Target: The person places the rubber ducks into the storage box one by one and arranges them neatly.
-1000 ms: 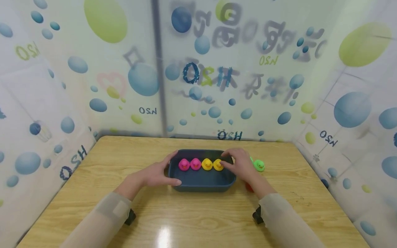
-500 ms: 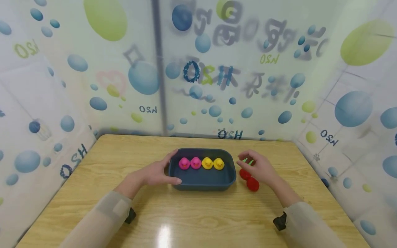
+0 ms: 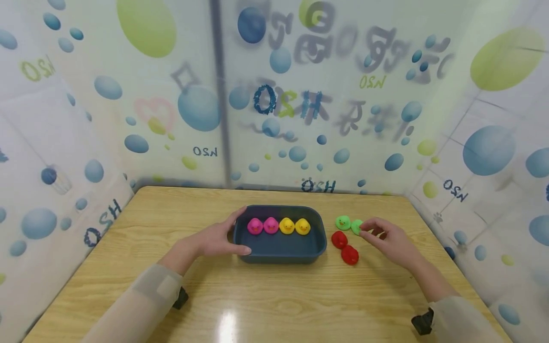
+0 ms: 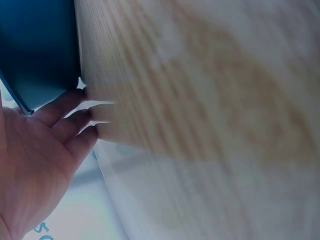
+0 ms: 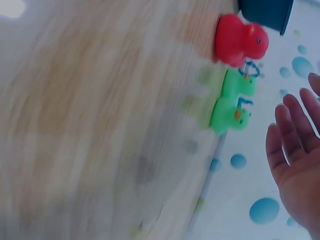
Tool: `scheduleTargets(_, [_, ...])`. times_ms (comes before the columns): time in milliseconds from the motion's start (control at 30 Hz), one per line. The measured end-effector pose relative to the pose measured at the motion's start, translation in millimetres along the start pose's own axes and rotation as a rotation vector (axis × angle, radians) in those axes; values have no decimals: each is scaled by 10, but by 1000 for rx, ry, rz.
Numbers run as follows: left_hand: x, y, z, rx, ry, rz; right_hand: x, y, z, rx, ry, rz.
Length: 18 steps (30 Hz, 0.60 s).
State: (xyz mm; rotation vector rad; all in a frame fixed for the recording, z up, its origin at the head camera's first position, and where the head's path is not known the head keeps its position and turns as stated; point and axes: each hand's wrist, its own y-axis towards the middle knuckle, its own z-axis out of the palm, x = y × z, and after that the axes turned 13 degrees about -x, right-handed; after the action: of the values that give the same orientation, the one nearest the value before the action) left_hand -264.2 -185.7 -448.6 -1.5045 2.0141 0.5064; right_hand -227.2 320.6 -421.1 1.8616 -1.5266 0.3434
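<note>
A dark blue plastic tub (image 3: 280, 257) stands on the wooden table, with two pink rubber ducks (image 3: 263, 226) and two yellow rubber ducks (image 3: 294, 226) in a row inside. My left hand (image 3: 213, 239) holds the tub's left end, thumb along the near rim and fingers at the far corner. Right of the tub sit two green rubber ducks (image 3: 343, 222) and two red rubber ducks (image 3: 350, 255). My right hand (image 3: 392, 240) is over the right green duck and partly covers it in the head view. In the right wrist view my right hand (image 5: 297, 150) has loose fingers, apart from the green ducks (image 5: 232, 117).
The wooden table (image 3: 257, 300) reaches back to a white curtain (image 3: 274, 138) printed with blue and green dots. Similar sheets hang at the left and right sides. A dark device (image 3: 423, 322) is strapped at my right wrist.
My right hand has left the yellow duck at the row's right end and moved right, over the red ducks, to the green ones. My left hand has stayed on the tub.
</note>
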Motion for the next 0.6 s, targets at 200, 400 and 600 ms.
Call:
scheduleTargets(200, [-7,-1,-11,-2,2,-4,-158,-10,-89,23,-50,43])
scheduleTargets(400, [3,1,-10,-2,10,-2,-298,51,-79,66,-57,90])
scheduleTargets(600, [10,4,1,-3,9,-1,-397,153,-19,111,-36,118])
